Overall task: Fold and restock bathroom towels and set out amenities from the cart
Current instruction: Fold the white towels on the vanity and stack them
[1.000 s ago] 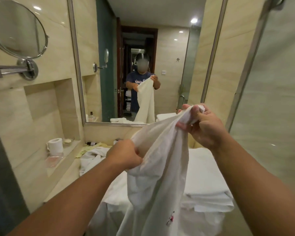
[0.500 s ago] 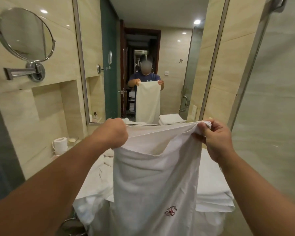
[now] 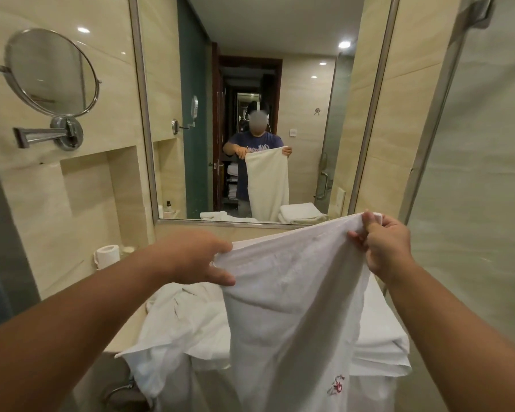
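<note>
Left hand [image 3: 197, 257], right hand [image 3: 381, 245] each pinch top corner of white towel [image 3: 292, 307]; cloth hangs below fingers, long axis vertical, right corner higher.

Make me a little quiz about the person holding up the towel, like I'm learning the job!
1. True or false: the left hand and the right hand both grip the white towel by its top edge.
2. Where is the toilet roll? A) on the ledge at the left B) on the floor C) in the right hand
3. Fill in: the stitched emblem low on the towel is ____.
Key: 1 true; 2 A; 3 red.
</note>
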